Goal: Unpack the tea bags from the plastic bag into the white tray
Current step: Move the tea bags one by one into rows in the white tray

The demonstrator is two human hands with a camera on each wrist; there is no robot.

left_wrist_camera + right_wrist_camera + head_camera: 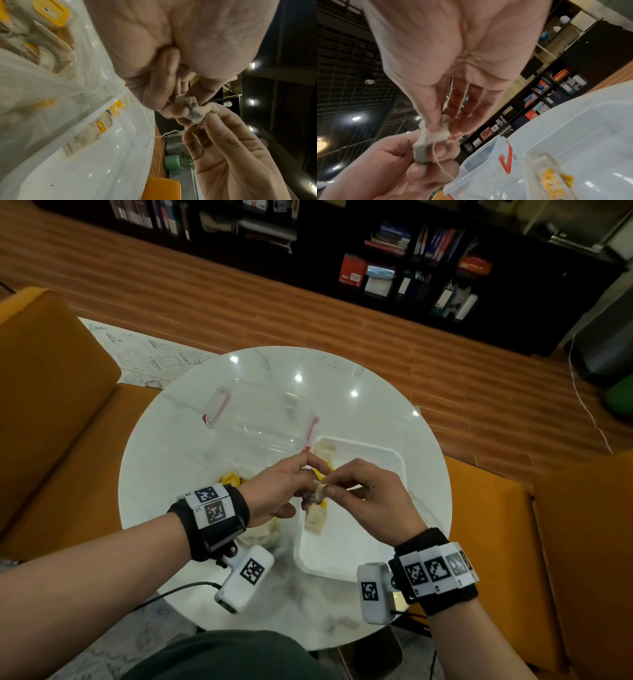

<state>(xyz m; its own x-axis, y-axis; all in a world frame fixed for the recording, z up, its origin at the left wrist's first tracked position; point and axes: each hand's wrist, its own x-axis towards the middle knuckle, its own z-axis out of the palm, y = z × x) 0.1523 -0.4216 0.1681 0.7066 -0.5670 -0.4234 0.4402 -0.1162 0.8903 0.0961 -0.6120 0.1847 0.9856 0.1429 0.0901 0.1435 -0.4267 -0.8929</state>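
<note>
While both hands pinch one tea bag [194, 112] above the white tray [346, 563], its paper could tear if I pull opposite ways, spilling leaf. My left hand [274, 491] pinches it at the fingertips; my right hand [373, 501] nips the top with thumb and forefinger, other fingers loose. String [441, 166] dangles free. More tea bags wait in the plastic bag [42, 83] just beside the tray, which holds some already.

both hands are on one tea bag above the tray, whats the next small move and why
Probably lower the tea bag into the white tray and let go. Both the left hand and right hand pinch it just above the tray, where other bags already lie, and more wait in the plastic bag.
</note>
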